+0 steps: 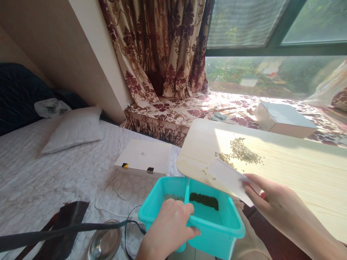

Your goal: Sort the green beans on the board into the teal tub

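Observation:
My left hand point(170, 224) grips the near rim of a turquoise divided bin point(230, 225), its thumb outside the wall. In the bin's right compartment lies a strip of dark green grains point(204, 200); a few pale bits sit in the left one, partly behind my hand. Pinched in my right hand point(268, 198) is a white card point(227, 177), slanted over the edge of a light wooden table point(284, 166). The card's far edge is beside a scattered pile of greenish-brown grains point(242, 151) on the tabletop, with a few loose grains nearer the bin.
A white box point(146, 153) lies on the quilted bed point(78, 173), with a cable near it. A metal bowl point(105, 240), a dark bag point(65, 231) and a black strap are at lower left. Another box point(287, 117) rests on the window seat behind the table.

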`<state>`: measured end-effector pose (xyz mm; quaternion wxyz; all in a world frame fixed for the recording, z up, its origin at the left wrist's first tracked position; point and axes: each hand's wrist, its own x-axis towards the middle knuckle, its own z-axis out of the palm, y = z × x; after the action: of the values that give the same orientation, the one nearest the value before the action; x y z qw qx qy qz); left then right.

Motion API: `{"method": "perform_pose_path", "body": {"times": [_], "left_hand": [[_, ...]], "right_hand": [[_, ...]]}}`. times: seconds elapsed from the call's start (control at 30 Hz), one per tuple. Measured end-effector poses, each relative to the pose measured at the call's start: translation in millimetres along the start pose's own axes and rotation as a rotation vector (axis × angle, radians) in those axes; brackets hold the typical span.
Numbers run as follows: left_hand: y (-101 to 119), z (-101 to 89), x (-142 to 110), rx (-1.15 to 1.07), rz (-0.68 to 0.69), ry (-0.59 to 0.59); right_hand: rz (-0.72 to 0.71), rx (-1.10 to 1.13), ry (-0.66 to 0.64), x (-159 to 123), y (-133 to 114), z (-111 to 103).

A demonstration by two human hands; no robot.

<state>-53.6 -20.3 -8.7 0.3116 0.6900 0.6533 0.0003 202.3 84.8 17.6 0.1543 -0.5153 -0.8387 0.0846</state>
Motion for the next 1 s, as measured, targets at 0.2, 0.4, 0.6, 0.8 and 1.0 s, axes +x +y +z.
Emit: {"method": "perform_pose_path", "body": {"times": [0.2, 0.4, 0.6, 0.8, 1.0], "left_hand": [[-4, 3.4, 0, -0.023, 0.021, 0.004], [-5, 3.3, 0, -0.027, 0.011, 0.008], [-6, -0.6, -1, -0.01, -0.003, -0.007], [-9, -1.5, 0, -0.011, -0.014, 0.006], [-12, -3.1, -5, -0.028, -0.026, 0.013]], "right_hand": [[-0.016, 0.031, -0.056, 2, -4, 5], [0.027, -0.013, 0.067, 7, -6, 7], [-0.002, 0.015, 0.053, 14, -18, 8], [-0.006, 0.037, 0.037, 15, -16, 8], [-0.062, 0.076, -0.01, 12, -26, 17]]}}
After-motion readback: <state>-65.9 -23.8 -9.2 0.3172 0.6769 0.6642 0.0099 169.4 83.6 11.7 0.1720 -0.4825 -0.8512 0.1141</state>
